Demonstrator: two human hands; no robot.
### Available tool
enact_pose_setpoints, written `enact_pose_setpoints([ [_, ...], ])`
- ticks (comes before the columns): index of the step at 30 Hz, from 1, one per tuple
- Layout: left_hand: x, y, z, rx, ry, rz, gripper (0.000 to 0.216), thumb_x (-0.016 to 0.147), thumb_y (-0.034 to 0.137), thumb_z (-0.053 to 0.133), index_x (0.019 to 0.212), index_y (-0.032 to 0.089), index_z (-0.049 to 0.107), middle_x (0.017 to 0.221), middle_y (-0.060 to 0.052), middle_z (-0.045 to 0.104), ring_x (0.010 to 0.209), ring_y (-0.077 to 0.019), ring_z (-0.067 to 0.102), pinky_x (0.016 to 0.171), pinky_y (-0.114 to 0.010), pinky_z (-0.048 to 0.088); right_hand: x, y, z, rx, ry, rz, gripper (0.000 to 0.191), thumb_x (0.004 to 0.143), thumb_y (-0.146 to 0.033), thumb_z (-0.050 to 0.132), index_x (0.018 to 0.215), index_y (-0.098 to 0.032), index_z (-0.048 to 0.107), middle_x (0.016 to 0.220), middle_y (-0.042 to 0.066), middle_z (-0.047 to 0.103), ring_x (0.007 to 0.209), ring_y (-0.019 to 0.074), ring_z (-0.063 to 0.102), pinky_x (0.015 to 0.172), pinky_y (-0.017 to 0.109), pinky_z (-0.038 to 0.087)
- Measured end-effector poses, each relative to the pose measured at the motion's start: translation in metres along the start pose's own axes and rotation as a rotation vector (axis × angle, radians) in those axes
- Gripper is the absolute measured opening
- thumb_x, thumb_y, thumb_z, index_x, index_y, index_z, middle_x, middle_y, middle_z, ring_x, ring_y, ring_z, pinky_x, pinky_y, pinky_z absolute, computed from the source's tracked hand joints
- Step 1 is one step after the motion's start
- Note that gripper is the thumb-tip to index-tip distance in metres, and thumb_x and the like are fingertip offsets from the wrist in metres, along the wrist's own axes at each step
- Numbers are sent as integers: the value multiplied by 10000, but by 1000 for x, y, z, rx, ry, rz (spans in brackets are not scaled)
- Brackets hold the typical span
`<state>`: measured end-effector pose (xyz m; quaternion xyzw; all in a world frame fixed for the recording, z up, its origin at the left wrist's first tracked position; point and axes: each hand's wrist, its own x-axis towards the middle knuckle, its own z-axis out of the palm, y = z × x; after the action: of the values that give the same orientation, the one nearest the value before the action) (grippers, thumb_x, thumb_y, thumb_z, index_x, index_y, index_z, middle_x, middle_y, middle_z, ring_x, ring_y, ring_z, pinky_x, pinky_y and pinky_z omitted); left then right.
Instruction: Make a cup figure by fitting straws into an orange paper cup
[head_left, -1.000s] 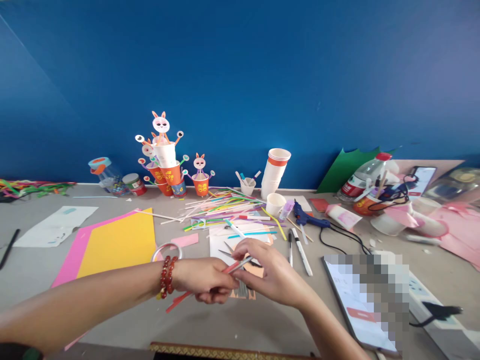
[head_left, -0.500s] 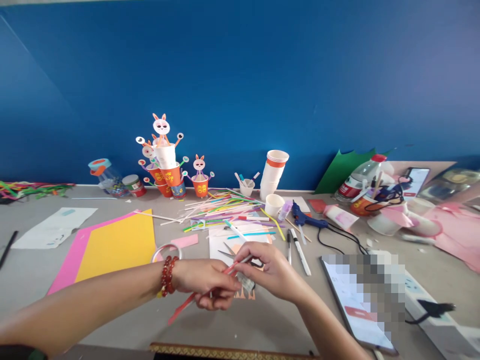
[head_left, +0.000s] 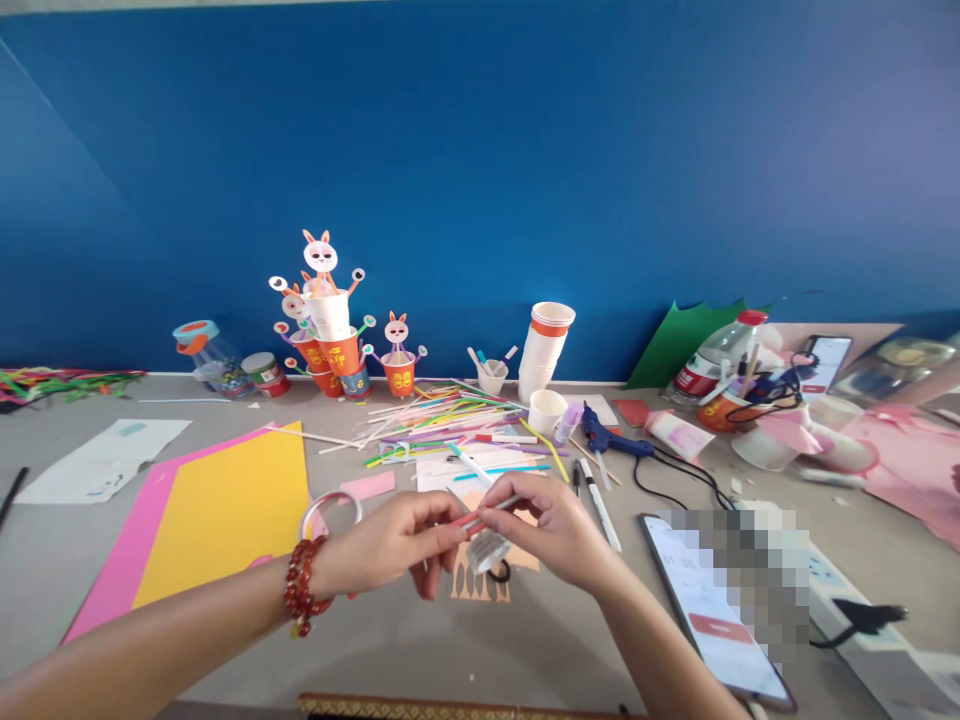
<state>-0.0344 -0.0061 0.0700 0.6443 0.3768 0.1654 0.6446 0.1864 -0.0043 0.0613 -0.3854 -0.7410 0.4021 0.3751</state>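
Note:
Between my hands runs a thin red strip [head_left: 468,521], with a greyish end at the right. My left hand [head_left: 401,545] is closed on it, thumb and forefinger pressed together. The fingertips of my right hand [head_left: 544,525] pinch its other end. Just below hangs a crumpled, see-through piece of plastic [head_left: 487,551]; I cannot make out how it is held. Under my hands lie a cut peach-coloured paper [head_left: 480,588] and scissors, whose black handle loop [head_left: 508,574] shows.
Coloured strips [head_left: 450,415] are heaped behind my hands. Rabbit-faced paper cups [head_left: 399,375] and a stack of cups [head_left: 545,350] stand along the blue wall. To the right are a glue gun [head_left: 611,437], pens [head_left: 600,505] and a phone [head_left: 720,620]; yellow paper [head_left: 232,500] lies left.
My left hand has shifted a little left and up, and its grip has moved along the red strip. The strip's long lower end is now mostly hidden. My right hand keeps its pinch.

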Motion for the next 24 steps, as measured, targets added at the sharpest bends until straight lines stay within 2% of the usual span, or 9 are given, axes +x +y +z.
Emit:
enact_pose_setpoints([
  [4,0,3,2,189,75,52,390,943,531,425,810,173,503,735,28,570,515,-60,557,523,-189,418,2,0,5,32,18,16,140,883,-278,646,807,-166,681,751,25,714,672,139,639,587,224,471],
  [8,1,4,3,267,106,50,393,948,541,400,804,185,484,681,46,532,459,-55,477,460,-182,355,1,2,8,19,34,33,140,879,-294,659,823,-169,685,762,22,712,686,139,642,571,216,462],
  [12,1,6,3,293,107,71,375,959,509,398,802,184,498,666,44,528,458,-57,456,448,-178,340,0,3,9,37,33,30,164,889,-328,653,859,-170,687,806,32,717,729,152,659,608,230,491],
  [17,-2,12,2,265,82,68,391,953,520,406,790,180,509,632,55,494,447,-53,453,449,-176,338,-3,6,7,90,55,-17,299,885,-425,644,1051,-177,645,909,61,700,822,183,667,684,270,528],
  [21,-6,19,-1,237,95,48,409,945,521,427,738,174,488,622,55,502,439,-43,453,455,-173,341,-9,17,5,162,66,-54,406,920,-537,537,1049,-167,642,880,74,672,759,180,650,641,275,528],
  [24,-6,20,-4,214,106,19,389,938,513,448,766,169,510,640,46,535,438,-42,464,457,-172,350,-15,24,8,188,116,-71,346,892,-501,604,1017,-181,636,898,66,662,778,182,645,684,286,536],
])
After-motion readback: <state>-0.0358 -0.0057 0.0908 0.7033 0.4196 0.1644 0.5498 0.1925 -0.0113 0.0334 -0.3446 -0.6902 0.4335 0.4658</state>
